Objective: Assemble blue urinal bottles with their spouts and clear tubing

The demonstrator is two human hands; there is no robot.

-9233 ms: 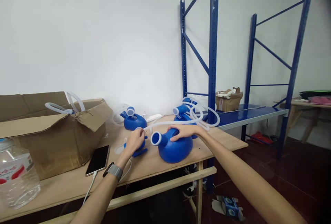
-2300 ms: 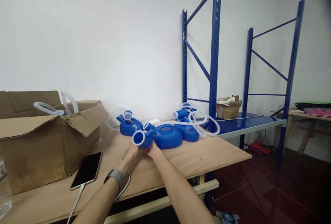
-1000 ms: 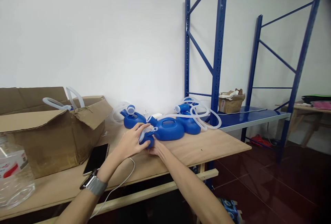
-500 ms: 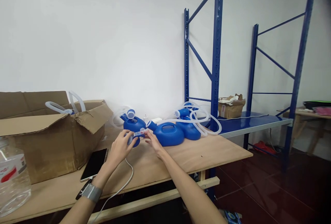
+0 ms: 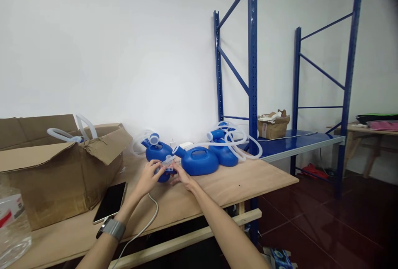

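Observation:
Between both hands is a small part, clear plastic on top (image 5: 168, 161) and blue below (image 5: 164, 176). My left hand (image 5: 151, 175) pinches its left side, and my right hand (image 5: 183, 176) grips its right side with thumb and fingers. Just right of the hands a blue bottle with a handle (image 5: 200, 162) lies on the wooden table, its open neck pointing up and left. Behind the hands sits another blue bottle (image 5: 158, 152) with a white-rimmed mouth. A further blue bottle (image 5: 226, 155) rests at the right beside looped clear tubing (image 5: 258, 149).
An open cardboard box (image 5: 59, 182) holding tubing stands at the left, behind a clear plastic bottle (image 5: 14, 223). A phone (image 5: 110, 202) with a white cable (image 5: 152, 219) lies near the table's front edge. Blue shelving (image 5: 252, 74) rises at the right with a small box (image 5: 273, 127).
The view has turned slightly right. My right hand has closed in on the part, and the clear piece now shows raised and tilted between the fingers.

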